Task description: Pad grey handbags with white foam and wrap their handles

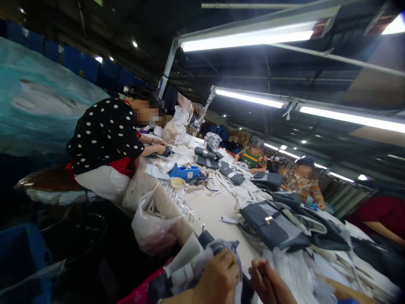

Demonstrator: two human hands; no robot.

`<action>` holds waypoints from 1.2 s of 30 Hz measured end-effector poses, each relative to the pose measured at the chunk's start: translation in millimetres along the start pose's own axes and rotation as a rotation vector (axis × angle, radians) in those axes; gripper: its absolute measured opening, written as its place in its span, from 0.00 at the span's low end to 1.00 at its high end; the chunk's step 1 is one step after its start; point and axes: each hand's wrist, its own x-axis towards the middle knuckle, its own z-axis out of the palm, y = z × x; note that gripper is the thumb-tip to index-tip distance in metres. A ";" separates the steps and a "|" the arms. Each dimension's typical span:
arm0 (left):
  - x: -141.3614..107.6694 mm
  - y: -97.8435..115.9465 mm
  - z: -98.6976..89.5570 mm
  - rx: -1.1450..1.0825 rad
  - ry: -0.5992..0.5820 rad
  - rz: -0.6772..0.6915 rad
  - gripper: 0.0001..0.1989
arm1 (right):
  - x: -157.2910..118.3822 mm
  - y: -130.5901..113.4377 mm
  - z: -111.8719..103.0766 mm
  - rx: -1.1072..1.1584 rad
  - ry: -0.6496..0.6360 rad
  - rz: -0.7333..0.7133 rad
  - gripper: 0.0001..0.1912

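At the bottom centre, my left hand is closed on a dark grey bag with pale lining and white wrapping around it. The bag rests at the near table edge, against my lap, and its lower part is hidden. Close by on the right, my right hand has its fingers curled and pressed together. Whatever it pinches, if anything, is too small to make out. Beyond my right hand lies a finished-looking dark grey flap bag with a metal clasp.
A blue tape dispenser, a tape roll and several grey bags are on the cluttered white table. A plastic bag hangs at its left edge. A co-worker in polka dots works at left; others sit opposite.
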 end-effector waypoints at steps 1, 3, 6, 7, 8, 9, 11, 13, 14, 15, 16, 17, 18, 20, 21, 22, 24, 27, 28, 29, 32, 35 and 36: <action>0.8 2.8 -1.7 -0.083 0.036 0.006 0.05 | -4.0 1.3 1.9 0.057 0.046 -0.014 0.25; 5.9 6.4 -5.5 -0.292 0.076 -0.079 0.05 | -10.3 5.5 3.7 0.211 0.137 -0.010 0.25; 21.1 3.1 -5.3 -0.619 0.069 -0.292 0.06 | -14.0 12.2 2.7 0.451 0.212 -0.021 0.32; 26.8 0.5 -3.3 -0.709 0.064 -0.347 0.06 | -13.8 13.3 2.3 0.497 0.221 -0.027 0.32; 32.2 -2.0 -1.0 -0.783 0.065 -0.393 0.06 | -12.9 13.6 2.3 0.519 0.229 -0.027 0.31; 36.8 -4.1 1.0 -0.843 0.075 -0.430 0.06 | -11.7 13.1 2.8 0.507 0.237 -0.018 0.28; 43.4 -6.3 3.0 -0.937 0.103 -0.476 0.06 | -9.0 10.7 4.9 0.449 0.257 0.010 0.22; 46.1 -5.9 1.9 -1.013 0.120 -0.490 0.06 | -7.2 8.7 7.9 0.399 0.284 0.014 0.17; 46.2 -5.1 0.6 -1.041 0.127 -0.496 0.07 | -6.9 8.3 9.5 0.385 0.298 0.004 0.16; 45.6 -4.0 -0.9 -1.060 0.137 -0.503 0.07 | -7.0 8.5 11.2 0.381 0.310 -0.007 0.15; 44.5 -2.8 -2.5 -1.068 0.150 -0.514 0.07 | -7.5 9.0 13.1 0.382 0.324 -0.018 0.15; 43.0 -1.6 -3.9 -1.071 0.163 -0.525 0.07 | -8.4 9.5 15.3 0.376 0.341 -0.028 0.15; 41.1 -0.3 -5.3 -1.070 0.173 -0.538 0.08 | -9.5 9.9 18.1 0.356 0.363 -0.040 0.14; 36.8 2.8 -7.9 -1.068 0.181 -0.574 0.08 | -12.3 9.3 25.2 0.270 0.427 -0.077 0.13; 34.4 4.6 -9.4 -1.073 0.178 -0.600 0.09 | -13.9 8.1 29.2 0.208 0.466 -0.101 0.12; 32.0 6.5 -11.0 -1.083 0.174 -0.632 0.09 | -15.4 6.3 33.4 0.140 0.505 -0.125 0.12; 27.6 10.3 -14.9 -1.117 0.172 -0.693 0.09 | -18.5 1.8 41.3 0.002 0.566 -0.167 0.10; 23.2 13.8 -20.6 -1.161 0.185 -0.745 0.11 | -22.7 -5.8 49.9 -0.236 0.600 -0.239 0.08; 22.5 14.1 -21.8 -1.165 0.189 -0.751 0.11 | -24.0 -8.3 51.9 -0.316 0.593 -0.271 0.07; 22.1 13.9 -22.3 -1.160 0.190 -0.752 0.11 | -25.0 -10.9 53.6 -0.386 0.581 -0.300 0.07; 21.4 14.0 -20.8 -1.050 0.179 -0.709 0.09 | -25.5 -18.9 57.9 -0.542 0.542 -0.348 0.08; 19.6 20.1 -20.2 -0.674 0.140 -0.467 0.07 | -21.9 -23.4 60.4 -0.621 0.516 -0.348 0.08; 19.1 23.3 -21.4 -0.505 0.103 -0.327 0.07 | -20.4 -22.8 60.2 -0.600 0.518 -0.344 0.08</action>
